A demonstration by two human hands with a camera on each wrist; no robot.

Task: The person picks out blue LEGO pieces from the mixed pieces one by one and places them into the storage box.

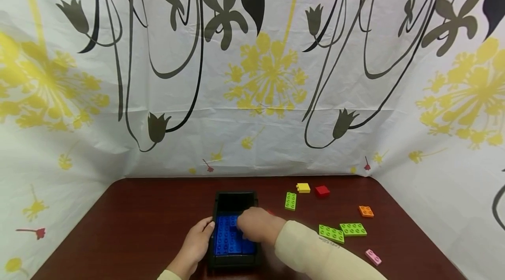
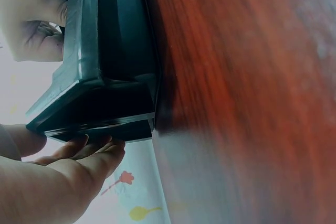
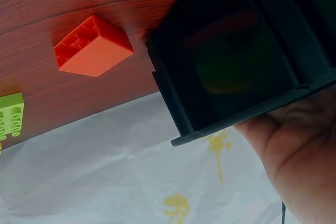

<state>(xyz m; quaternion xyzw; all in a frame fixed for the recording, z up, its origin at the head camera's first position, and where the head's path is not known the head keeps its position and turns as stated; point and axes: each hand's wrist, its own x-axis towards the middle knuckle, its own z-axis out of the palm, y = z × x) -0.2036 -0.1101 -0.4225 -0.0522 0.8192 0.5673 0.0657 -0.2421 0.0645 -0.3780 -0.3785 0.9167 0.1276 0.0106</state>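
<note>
A black bin [image 1: 234, 264] stands on the table, its near part filled with studded blue bricks [image 1: 222, 240]. My left hand [image 1: 196, 240] grips the bin's left side; in the left wrist view its thumb is at the rim and its fingers [image 2: 105, 156] lie along the outer wall. My right hand [image 1: 256, 225] reaches over the right wall with curled fingers and pinches a small blue brick [image 1: 233, 221] on top of the others. Its fingertips are hidden inside the bin. A red brick [image 3: 97, 51] lies on its side just beyond the bin in the right wrist view.
On the dark wooden table [image 1: 158, 214], to the right, lie several lime bricks [image 1: 331, 233], a yellow brick [image 1: 303, 188], another red brick [image 1: 322, 191], an orange brick [image 1: 366, 211] and a pink brick [image 1: 373, 256]. A patterned curtain [image 1: 252, 148] hangs behind the table and along its sides.
</note>
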